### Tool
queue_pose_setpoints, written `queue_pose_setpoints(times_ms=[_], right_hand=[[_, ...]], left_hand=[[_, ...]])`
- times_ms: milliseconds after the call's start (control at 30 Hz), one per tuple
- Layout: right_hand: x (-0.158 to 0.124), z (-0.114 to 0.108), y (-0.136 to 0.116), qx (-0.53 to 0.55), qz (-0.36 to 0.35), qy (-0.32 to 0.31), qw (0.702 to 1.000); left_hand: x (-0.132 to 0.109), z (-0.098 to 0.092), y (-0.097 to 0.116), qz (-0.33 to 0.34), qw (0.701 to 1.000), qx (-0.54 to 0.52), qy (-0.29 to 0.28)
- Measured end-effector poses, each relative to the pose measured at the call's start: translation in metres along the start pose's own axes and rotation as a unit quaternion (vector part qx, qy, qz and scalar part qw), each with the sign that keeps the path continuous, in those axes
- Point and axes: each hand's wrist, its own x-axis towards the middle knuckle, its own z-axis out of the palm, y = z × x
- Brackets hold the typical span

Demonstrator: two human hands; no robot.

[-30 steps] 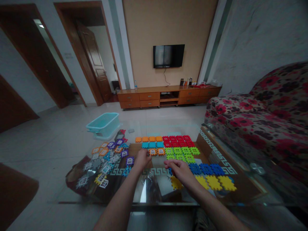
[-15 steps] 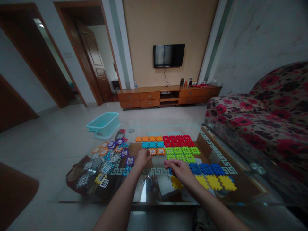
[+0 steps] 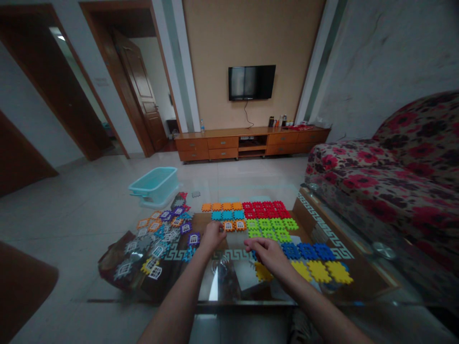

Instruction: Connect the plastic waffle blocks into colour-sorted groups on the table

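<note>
My left hand [image 3: 214, 233] is closed at the left end of a short row of orange tiles with white window shapes [image 3: 240, 225]; what its fingers grip is hidden. Curled with fingertips together, my right hand [image 3: 264, 247] is over the left end of the dark blue tiles [image 3: 307, 251], and I cannot make out anything in it. Light green tiles [image 3: 264, 223] lie beyond it and yellow tiles [image 3: 319, 272] nearer. Farther back are rows of plain orange [image 3: 227, 206], light blue [image 3: 228, 215] and red tiles [image 3: 268, 206].
A loose pile of mixed tiles [image 3: 145, 242] covers the left part of the glass table [image 3: 229, 286]. A turquoise tub [image 3: 155, 185] stands at the far left. A flowered sofa [image 3: 358, 165] is on the right, and a low wooden cabinet [image 3: 223, 143] stands by the far wall.
The orange window tiles beside my left hand have shifted very slightly to the right. Both hands stay in almost the same place.
</note>
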Motion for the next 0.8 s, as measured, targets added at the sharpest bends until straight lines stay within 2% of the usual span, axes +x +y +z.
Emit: queue_pose_setpoints(times_ms=[800], right_hand=[[-0.0002,0.0012,0.0021,0.000,0.001,-0.005,1.000]], left_hand=[[0.0007,0.0034,-0.0018,-0.004,1.000,0.002,0.000]])
